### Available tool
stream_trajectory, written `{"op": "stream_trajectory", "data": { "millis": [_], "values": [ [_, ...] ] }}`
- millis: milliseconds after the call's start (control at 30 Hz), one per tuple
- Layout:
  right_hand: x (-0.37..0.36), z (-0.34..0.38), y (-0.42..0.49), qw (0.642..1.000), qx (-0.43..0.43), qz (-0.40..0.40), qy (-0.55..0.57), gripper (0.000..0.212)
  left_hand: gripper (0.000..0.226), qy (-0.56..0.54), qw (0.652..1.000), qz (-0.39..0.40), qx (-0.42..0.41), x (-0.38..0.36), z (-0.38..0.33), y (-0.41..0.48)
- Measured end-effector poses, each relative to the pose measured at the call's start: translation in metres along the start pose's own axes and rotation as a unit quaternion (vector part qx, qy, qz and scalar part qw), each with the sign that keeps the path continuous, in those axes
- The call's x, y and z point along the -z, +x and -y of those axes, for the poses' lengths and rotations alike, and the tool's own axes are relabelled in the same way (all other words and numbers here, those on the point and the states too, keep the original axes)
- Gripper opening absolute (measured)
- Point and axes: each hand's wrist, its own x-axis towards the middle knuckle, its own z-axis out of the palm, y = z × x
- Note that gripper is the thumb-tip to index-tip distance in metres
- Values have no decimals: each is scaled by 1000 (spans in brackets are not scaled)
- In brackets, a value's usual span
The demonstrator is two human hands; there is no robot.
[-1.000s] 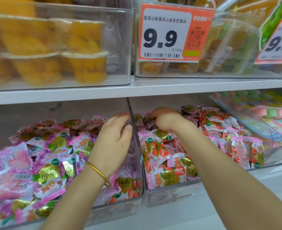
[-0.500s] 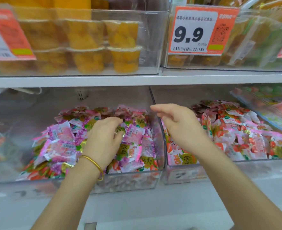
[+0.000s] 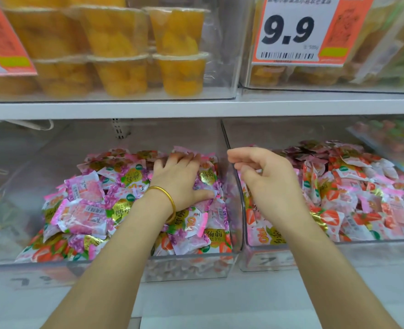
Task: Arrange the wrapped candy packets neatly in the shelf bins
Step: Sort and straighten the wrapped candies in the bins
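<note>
Left hand (image 3: pixel 179 179) flat on the purple candy packets (image 3: pixel 84 210), right hand (image 3: pixel 267 181) over the divider (image 3: pixel 226 141)

Left fingers are spread, pressing the heap in the left bin (image 3: pixel 186 267), so that pile's directly under it. Right hand hovers loosely curled and looks empty, above the wall between the 2 bins; the red packets (image 3: pixel 362 200) in the right bin (image 3: pixel 338 255) sit just below-right of it.

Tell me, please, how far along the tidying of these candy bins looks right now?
Done: the packets in view sit inside the left bin and right bin. In hand: the left hand presses flat on the pink-purple packets; the right hand hovers by the divider, apparently empty. Left: both piles lie jumbled, and red packets show under the pink-purple ones.
</note>
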Motion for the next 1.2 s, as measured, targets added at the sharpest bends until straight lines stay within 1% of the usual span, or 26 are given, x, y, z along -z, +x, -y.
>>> {"op": "stream_trajectory", "data": {
  "millis": [100, 233, 333, 433, 533, 633, 733, 767, 833, 900, 933, 1000, 1067, 1100, 1167, 1200],
  "values": [
    [-1, -1, 1, 1000, -1, 3, 0, 35, 91, -30, 1000, 3, -6, -1, -1, 3],
    [-1, 0, 0, 1000, 1, -1, 6, 33, 90, -82, 995, -50, -24, 3, -11, 1],
    [0, 0, -1, 1000, 1, -4, 23, 34, 89, -119, 990, -61, -33, 6, -13, 0],
    [2, 1, -3, 999, 1, -10, 32, 38, 83, -203, 975, -82, -47, 8, -10, -7],
    [3, 2, -4, 999, 0, -24, 37, 36, 72, -312, 939, -142, -24, 16, -6, -17],
    [3, 5, -5, 999, 3, -11, 31, 29, 63, -436, 883, -175, 2, 27, -2, -27],
    [1, 10, -5, 1000, 9, 12, 28, 31, 51, -570, 805, -162, 2, 35, -7, -37],
    [1, 11, -5, 999, 14, 9, 31, 29, 48, -606, 780, -155, -2, 37, -9, -40],
    [3, 12, -6, 999, 25, 10, 47, 17, 41, -663, 736, -137, -9, 38, -14, -44],
    [6, 11, -6, 998, 24, 21, 55, 9, 33, -704, 700, -119, -16, 37, -21, -46],
    [7, 8, -6, 998, 19, 22, 50, 17, 29, -709, 695, -117, -13, 36, -23, -45],
    [10, 6, -6, 998, -11, 13, 63, 36, 21, -706, 696, -131, 11, 32, -26, -44],
    [14, 6, -5, 990, -55, -4, 127, 49, 16, -712, 684, -152, 46, 30, -27, -42],
    [16, 6, -4, 981, -82, -17, 173, 44, 13, -716, 677, -164, 57, 29, -27, -41],
    [24, 1, -2, 959, -133, -36, 246, 24, 11, -717, 665, -200, 60, 32, -30, -43],
    [28, -1, -1, 950, -156, -30, 269, 21, 11, -712, 662, -227, 55, 34, -33, -44]
  ]
}}
